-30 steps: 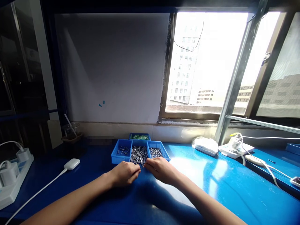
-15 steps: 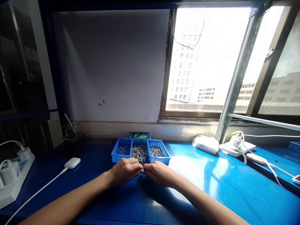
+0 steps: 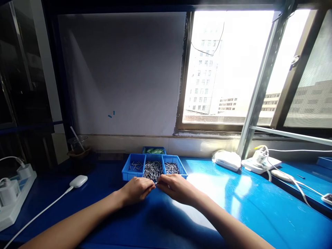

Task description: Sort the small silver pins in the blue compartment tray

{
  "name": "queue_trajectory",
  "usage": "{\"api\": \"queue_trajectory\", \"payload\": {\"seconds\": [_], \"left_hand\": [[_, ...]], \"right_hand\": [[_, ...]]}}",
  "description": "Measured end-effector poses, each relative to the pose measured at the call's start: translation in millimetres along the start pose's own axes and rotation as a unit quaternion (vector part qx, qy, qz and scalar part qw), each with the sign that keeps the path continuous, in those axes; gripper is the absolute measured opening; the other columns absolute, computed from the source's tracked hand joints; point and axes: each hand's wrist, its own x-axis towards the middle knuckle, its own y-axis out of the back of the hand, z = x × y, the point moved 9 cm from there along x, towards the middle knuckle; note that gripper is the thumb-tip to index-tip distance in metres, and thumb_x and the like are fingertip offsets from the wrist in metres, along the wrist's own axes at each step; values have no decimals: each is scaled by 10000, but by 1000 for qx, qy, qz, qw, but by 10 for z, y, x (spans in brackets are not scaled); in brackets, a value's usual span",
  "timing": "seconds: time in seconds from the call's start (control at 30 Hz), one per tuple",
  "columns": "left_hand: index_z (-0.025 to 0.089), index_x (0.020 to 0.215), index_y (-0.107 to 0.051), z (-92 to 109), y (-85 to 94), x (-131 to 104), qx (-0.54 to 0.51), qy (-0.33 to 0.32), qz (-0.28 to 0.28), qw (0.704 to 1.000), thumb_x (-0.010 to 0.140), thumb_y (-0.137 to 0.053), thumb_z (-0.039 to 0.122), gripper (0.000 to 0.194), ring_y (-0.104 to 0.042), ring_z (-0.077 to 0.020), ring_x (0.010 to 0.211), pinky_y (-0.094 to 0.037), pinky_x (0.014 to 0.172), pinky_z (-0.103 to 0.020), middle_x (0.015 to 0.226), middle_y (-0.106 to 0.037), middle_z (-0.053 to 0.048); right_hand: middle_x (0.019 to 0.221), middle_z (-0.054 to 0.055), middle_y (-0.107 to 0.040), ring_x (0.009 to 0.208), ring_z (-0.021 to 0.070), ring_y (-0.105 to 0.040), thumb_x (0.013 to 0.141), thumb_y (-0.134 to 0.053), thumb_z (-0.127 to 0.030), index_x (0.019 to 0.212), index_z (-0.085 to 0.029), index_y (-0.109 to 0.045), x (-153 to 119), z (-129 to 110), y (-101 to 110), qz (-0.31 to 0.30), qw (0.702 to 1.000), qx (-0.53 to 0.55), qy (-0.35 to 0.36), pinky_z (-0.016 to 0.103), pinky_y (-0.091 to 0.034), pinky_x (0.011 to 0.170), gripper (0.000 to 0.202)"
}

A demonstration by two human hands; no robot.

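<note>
My left hand (image 3: 138, 190) and my right hand (image 3: 174, 186) meet fingertip to fingertip just in front of the blue bins. Both are closed in a pinch, and whatever lies between the fingers is too small to name. Behind them, the middle bin holds a dense pile of small dark metal pins (image 3: 153, 169). A few similar pieces lie in the left blue bin (image 3: 126, 173), and many fill the right blue bin (image 3: 183, 171).
A small bin with green contents (image 3: 154, 151) stands behind. On the left are a white case (image 3: 78, 181) on a cable and a power strip (image 3: 15, 204). A white device (image 3: 228, 160) and another power strip (image 3: 275, 165) are at right.
My right hand has shifted slightly up and its fingers have turned, with a small gap now between the fingertips. The whole view has moved a little.
</note>
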Motion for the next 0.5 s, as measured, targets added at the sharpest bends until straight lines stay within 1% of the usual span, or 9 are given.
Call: {"api": "queue_trajectory", "payload": {"seconds": [0.1, 0.17, 0.27, 0.37, 0.43, 0.5], "left_hand": [[160, 847, -572, -1, -52, -7, 7, 3, -20, 1000, 956, -378, 210, 229, -611, -155, 652, -440, 597, -224, 740, -641, -31], [159, 862, -570, -15, -43, -5, -2, 9, -24, 1000, 951, -389, 208, 208, -606, -156, 661, -441, 612, -229, 755, -638, -32], [157, 870, -577, -57, 47, 12, -44, 33, -5, 998, 945, -420, 219, 185, -593, -153, 690, -441, 635, -230, 780, -630, -32], [156, 857, -595, -85, 142, 29, -105, 59, 25, 992, 932, -472, 236, 165, -565, -133, 672, -434, 623, -216, 762, -612, -17], [158, 862, -616, -66, 158, 37, -142, 59, 31, 988, 918, -508, 240, 146, -556, -122, 661, -435, 624, -209, 763, -613, -12], [160, 878, -639, -31, 153, 42, -167, 48, 33, 984, 902, -538, 235, 129, -559, -119, 665, -441, 639, -208, 773, -625, -13]], "right_hand": [[712, 24, -636, 609, 143, -550, 953, -411, -276, 779, -194, -588, 6, 12, 4, 3, 1000, -22, -1, 253, -354, 558, 261], [711, 28, -638, 605, 141, -546, 954, -393, -250, 777, -196, -596, 9, 30, 2, 6, 1000, -24, 4, 254, -356, 564, 276], [692, 22, -637, 604, 137, -551, 932, -410, -213, 771, -186, -613, 12, 75, -31, -1, 1000, -18, 3, 247, -350, 563, 260], [695, 17, -651, 609, 132, -562, 897, -469, -203, 776, -180, -637, 13, 116, -117, -23, 1000, 1, -9, 232, -345, 556, 208], [718, 17, -665, 620, 129, -570, 874, -516, -211, 789, -180, -650, 16, 123, -197, -42, 999, 19, -16, 220, -347, 556, 162], [699, 8, -662, 614, 126, -568, 850, -552, -210, 772, -181, -654, 19, 137, -276, -60, 997, 24, -30, 213, -344, 549, 132]]}}
